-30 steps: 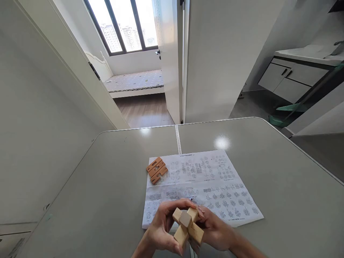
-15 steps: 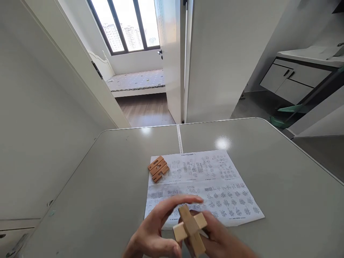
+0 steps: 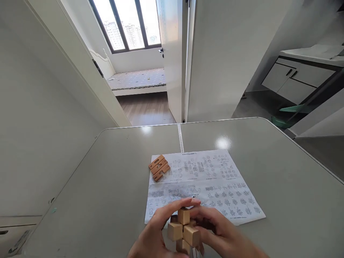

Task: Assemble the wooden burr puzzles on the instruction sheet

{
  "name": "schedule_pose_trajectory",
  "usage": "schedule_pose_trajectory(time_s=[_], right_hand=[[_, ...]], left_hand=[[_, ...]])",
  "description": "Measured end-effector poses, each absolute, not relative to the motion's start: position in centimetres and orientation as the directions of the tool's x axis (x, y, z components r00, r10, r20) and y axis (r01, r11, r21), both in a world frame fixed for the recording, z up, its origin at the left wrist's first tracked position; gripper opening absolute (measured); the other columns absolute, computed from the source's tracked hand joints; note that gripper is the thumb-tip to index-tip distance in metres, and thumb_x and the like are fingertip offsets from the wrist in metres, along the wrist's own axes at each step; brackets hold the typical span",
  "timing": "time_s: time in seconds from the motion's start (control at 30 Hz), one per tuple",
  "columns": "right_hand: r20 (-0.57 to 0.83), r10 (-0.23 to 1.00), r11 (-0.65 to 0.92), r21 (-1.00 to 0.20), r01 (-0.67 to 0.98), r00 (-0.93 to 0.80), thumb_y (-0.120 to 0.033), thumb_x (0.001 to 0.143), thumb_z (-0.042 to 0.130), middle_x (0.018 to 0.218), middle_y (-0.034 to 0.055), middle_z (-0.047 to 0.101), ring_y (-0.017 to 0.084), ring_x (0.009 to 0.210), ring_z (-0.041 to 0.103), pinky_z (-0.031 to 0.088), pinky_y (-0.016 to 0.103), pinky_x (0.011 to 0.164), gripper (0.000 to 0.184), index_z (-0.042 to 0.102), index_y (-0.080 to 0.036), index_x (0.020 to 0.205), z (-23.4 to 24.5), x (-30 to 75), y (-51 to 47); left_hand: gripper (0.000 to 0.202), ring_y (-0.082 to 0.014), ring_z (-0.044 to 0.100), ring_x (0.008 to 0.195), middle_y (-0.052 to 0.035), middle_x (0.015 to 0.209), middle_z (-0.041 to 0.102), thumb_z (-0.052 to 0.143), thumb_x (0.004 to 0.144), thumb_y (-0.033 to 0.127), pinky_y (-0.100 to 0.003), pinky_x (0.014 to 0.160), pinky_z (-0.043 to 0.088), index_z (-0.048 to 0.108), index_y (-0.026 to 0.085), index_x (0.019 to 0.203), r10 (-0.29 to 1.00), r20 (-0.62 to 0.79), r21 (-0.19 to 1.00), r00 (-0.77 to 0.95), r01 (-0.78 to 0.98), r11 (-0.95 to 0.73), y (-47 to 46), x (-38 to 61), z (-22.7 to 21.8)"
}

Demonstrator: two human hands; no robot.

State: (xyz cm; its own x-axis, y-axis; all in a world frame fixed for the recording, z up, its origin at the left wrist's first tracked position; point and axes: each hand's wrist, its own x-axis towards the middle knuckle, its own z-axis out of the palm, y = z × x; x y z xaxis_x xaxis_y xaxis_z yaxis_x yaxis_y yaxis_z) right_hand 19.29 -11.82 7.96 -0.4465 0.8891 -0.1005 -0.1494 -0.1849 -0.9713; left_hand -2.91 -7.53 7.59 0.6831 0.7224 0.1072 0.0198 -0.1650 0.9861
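Both hands hold a wooden burr puzzle [image 3: 175, 231] at the near edge of the table, its square block ends pointing several ways. My left hand [image 3: 158, 225] curves around its left side, with the fingers over the top and the thumb low beneath. On the right side, my right hand [image 3: 215, 225] grips it with bent fingers. Part of the puzzle is hidden behind the fingers. Beyond the hands lies a printed sheet [image 3: 225, 193] covered with small line diagrams. Darker notched wooden pieces [image 3: 159, 167] rest side by side on the sheet's upper left corner.
The grey table [image 3: 120, 179] has a pale seam [image 3: 180, 138] running away from me. Past its far edge are an open door [image 3: 173, 64] and a bed [image 3: 139, 79] under a window. A sink cabinet [image 3: 292, 77] stands at the far right.
The puzzle has been turned, so its block ends now face me instead of one long bar lying across it. My right hand has come up around its right side, and my left fingers have closed onto it.
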Motion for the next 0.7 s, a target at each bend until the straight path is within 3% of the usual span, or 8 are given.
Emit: schedule_pose_trajectory(time_s=[0.13,0.3,0.5,0.7], right_hand=[[-0.071,0.969,-0.056,-0.996,0.069,-0.236,-0.045,0.099,0.064,0.086,0.0032,0.066,0.019,0.077,0.061,0.054,0.03,0.073,0.024,0.065,-0.022,0.103,8.6,19.2,-12.1],[-0.029,0.977,0.007,-0.986,0.164,-0.213,-0.037,0.1,0.062,0.09,0.0017,0.066,0.017,0.078,0.06,0.052,0.027,0.074,0.014,0.061,-0.023,0.102,9.7,19.0,-12.1],[-0.024,0.937,0.036,-0.985,0.166,-0.347,-0.036,0.106,0.051,0.089,0.0023,0.067,0.016,0.078,0.059,0.049,0.026,0.074,0.02,0.061,-0.021,0.096,10.5,18.7,-11.3],[0.154,0.947,0.254,-0.897,0.362,-0.283,-0.029,0.105,0.046,0.078,0.0014,0.063,0.015,0.065,0.054,0.043,0.026,0.062,0.02,0.057,-0.021,0.091,9.8,18.1,-11.5]], left_hand=[[0.099,-0.041,0.05,0.144,-0.0157,0.157,0.052,0.078,0.08,0.067,-0.053,0.121,0.039,0.036,0.029,0.162,0.786,0.025,0.988,0.618,0.106,-0.115,-8.1,-2.7,8.4],[0.083,-0.0393,0.053,0.139,-0.0148,0.148,0.06,0.069,0.087,0.067,-0.048,0.119,0.042,0.046,0.026,0.155,0.841,-0.063,0.987,0.538,0.158,-0.027,-8.8,-2.6,7.6],[0.083,-0.0353,0.065,0.121,-0.0164,0.14,0.064,0.065,0.089,0.07,-0.044,0.107,0.05,0.045,0.021,0.154,0.87,-0.056,0.998,0.491,-0.006,0.068,-9.2,-1.6,6.7],[0.072,-0.0366,0.062,0.124,-0.0169,0.135,0.065,0.062,0.091,0.071,-0.044,0.105,0.051,0.056,0.02,0.142,0.842,-0.063,0.975,0.537,-0.146,0.166,-8.8,-1.5,6.2]])
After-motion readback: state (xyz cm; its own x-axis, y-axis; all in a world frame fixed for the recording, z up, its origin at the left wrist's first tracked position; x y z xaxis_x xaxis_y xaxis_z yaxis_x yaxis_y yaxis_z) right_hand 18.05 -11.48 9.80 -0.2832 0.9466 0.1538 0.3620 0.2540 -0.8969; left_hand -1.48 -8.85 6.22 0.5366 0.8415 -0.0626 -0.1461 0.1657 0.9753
